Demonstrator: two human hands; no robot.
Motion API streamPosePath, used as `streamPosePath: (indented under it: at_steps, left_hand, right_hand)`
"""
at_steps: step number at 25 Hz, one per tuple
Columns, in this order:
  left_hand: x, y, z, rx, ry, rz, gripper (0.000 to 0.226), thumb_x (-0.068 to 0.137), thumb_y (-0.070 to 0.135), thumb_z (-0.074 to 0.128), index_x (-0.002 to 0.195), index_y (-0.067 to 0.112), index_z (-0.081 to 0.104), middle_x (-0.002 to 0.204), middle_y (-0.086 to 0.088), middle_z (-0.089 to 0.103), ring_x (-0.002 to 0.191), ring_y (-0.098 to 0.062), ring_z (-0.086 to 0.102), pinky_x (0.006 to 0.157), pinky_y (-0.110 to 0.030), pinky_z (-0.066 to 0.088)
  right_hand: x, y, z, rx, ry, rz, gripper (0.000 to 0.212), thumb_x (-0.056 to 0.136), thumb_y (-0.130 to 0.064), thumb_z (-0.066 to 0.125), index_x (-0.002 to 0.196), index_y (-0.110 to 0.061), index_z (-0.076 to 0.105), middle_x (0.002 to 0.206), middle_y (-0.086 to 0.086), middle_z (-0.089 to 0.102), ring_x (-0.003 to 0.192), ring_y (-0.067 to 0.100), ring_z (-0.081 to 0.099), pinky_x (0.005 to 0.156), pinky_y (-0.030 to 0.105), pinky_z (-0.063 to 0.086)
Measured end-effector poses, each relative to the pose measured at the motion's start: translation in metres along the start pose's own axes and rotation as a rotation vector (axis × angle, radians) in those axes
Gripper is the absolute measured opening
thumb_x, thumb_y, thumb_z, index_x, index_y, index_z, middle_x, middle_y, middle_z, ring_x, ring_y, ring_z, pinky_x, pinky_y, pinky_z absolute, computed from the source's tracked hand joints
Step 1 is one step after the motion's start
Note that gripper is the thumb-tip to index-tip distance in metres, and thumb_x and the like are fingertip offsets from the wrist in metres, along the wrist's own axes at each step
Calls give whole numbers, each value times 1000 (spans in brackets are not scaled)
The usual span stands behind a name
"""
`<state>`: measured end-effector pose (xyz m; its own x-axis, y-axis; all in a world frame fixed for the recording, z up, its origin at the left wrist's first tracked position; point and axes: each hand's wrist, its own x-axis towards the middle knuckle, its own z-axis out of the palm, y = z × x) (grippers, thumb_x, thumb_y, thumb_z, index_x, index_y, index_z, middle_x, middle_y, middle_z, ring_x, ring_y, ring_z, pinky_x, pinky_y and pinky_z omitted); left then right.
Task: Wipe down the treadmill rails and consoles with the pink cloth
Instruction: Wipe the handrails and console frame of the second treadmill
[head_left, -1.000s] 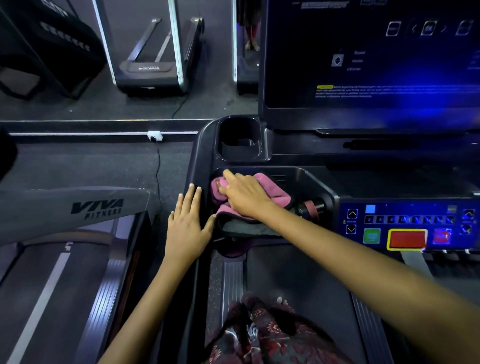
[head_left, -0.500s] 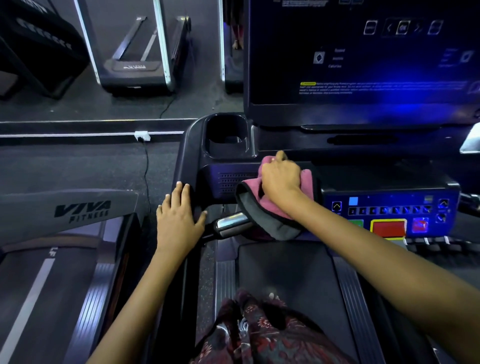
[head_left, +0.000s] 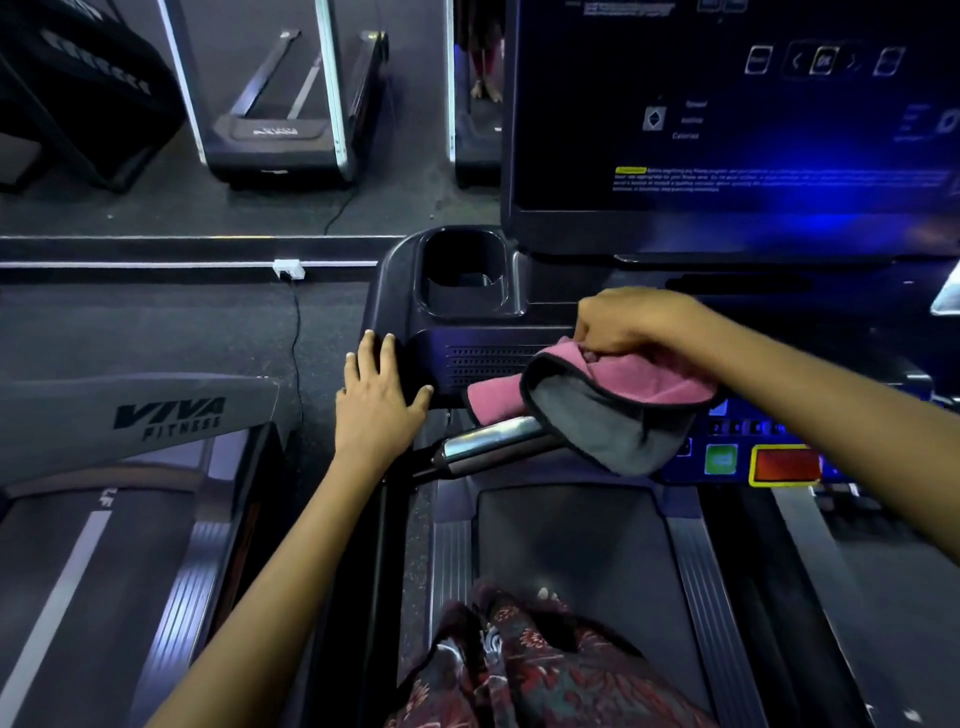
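Right hand: the right hand, centre right of the frame, has its fingers curled round the top of the pink cloth and grips it against the front of the console.
Left hand: the left hand, centre of the frame, lies flat with straight, spread fingers on the console's left corner; it holds nothing.
Pink cloth: bunched under the right hand, pink side up, its grey underside with a dark edge hanging down over the inner end of the chrome handle.
Chrome handle: juts out below the console toward lower left, between the two hands.
Cup holder: a dark recess in the console's top, just above the left hand.
Button panel: a green button and a red button with a yellow border sit below the right forearm; the small numbered keys above them are too blurred to read.
Screen: upper right, dark with a blue glow; an "OK" key between arrows shows, the other text is blurred.
Neighbouring treadmill: at left, its grey cover reads "VIVA FITNESS".
Belt: lower centre, with patterned dark red clothing at its near end.
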<state>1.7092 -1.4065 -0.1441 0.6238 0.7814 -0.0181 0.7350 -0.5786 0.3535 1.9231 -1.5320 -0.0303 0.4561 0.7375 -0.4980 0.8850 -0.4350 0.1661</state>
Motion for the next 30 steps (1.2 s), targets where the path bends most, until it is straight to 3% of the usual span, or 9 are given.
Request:
streamPosePath:
  at_steps: [3, 7, 9, 12, 15, 17, 20, 24, 30]
  left_hand:
    - [1, 0, 2, -9, 20, 3, 75, 89, 42, 53, 147, 12, 17, 156, -8, 8, 141, -33, 14, 105, -52, 34]
    - [0, -1, 3, -2, 39, 5, 74, 88, 41, 54, 146, 12, 19, 156, -9, 10, 140, -33, 15, 104, -51, 36]
    - [0, -1, 3, 2, 40, 7, 74, 88, 40, 54, 146, 11, 19, 155, -10, 10, 140, -33, 16, 104, -51, 36]
    - [0, 1, 2, 4, 34, 4, 74, 88, 40, 54, 146, 12, 18, 156, -10, 9, 140, -33, 16, 104, -52, 36]
    - [0, 1, 2, 3, 29, -1, 74, 88, 39, 54, 147, 12, 18, 156, -10, 9, 141, -33, 15, 103, -52, 36]
    - [-1, 0, 3, 3, 26, -3, 74, 89, 39, 54, 147, 12, 17, 156, -9, 8, 141, -33, 14, 104, -53, 36]
    - [-1, 0, 3, 6, 26, -2, 74, 89, 40, 53, 147, 13, 16, 156, -8, 7, 141, -33, 14, 105, -53, 35]
    - [-1, 1, 3, 16, 27, -6, 74, 90, 40, 53, 147, 13, 16, 157, -9, 8, 141, -34, 14, 105, -53, 34]
    - [-2, 1, 2, -10, 28, -9, 72, 90, 38, 53, 147, 13, 16, 156, -8, 8, 141, -34, 14, 105, -53, 33]
  right_hand:
    - [-14, 26, -32, -56, -82, -24, 25, 84, -17, 55, 105, -16, 69, 107, 11, 67, 87, 26, 59, 71, 29, 45]
    - [-35, 66, -69, -176, -44, 93, 28, 82, -42, 65, 104, -26, 71, 107, 3, 68, 94, 22, 63, 77, 28, 47]
    - [-39, 76, -67, -479, 27, 100, 36, 80, -49, 63, 106, -23, 67, 111, -1, 67, 101, 19, 62, 80, 25, 42]
    - [-43, 74, -74, -855, 226, -19, 24, 76, -46, 62, 94, -29, 60, 99, -13, 65, 99, 10, 58, 75, 24, 30]
    - [-33, 71, -61, -516, 192, -257, 28, 74, -23, 65, 98, -37, 68, 99, -14, 66, 91, 13, 60, 74, 25, 39]
    - [-23, 56, -26, -226, 81, -374, 36, 83, -18, 60, 114, -36, 65, 113, -9, 61, 98, 16, 57, 87, 30, 43]
    - [-11, 47, 18, -55, 158, -408, 32, 92, -33, 52, 124, -31, 58, 121, -4, 54, 109, 16, 50, 96, 29, 35]
    - [-15, 55, 25, -133, 51, -362, 38, 89, -54, 47, 125, -44, 53, 133, -4, 40, 118, 19, 41, 107, 42, 29]
    - [9, 11, 27, -319, 274, -269, 27, 90, -44, 51, 109, -34, 67, 115, 3, 48, 95, 26, 56, 71, 36, 47]
